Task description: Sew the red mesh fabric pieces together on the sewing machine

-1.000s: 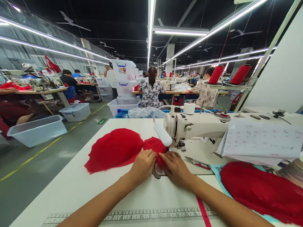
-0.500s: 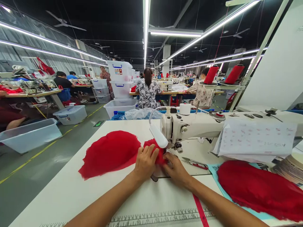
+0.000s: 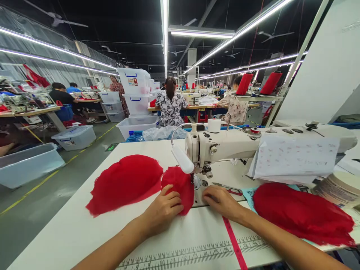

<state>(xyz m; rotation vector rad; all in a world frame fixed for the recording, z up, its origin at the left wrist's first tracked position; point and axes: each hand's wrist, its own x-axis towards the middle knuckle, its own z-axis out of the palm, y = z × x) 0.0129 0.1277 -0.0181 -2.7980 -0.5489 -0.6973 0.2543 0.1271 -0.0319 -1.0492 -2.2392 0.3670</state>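
A small red fabric piece lies on the white table, left of the needle of a white sewing machine. My left hand presses on the piece's lower edge, fingers curled over it. My right hand rests flat on the machine's metal plate, apart from the fabric, holding nothing. A larger stack of red fabric pieces lies to the left. Another red stack lies at the right. Small snips lie just beyond my right hand.
A printed sheet hangs over the machine arm, and a tape roll stands at far right. Red thread cones stand behind. A ruler strip runs along the table's front. Other people sew at benches beyond; plastic bins line the aisle.
The small red piece has come out from under the needle, leftward. My left hand followed it; my right hand let go and slid right onto the plate.
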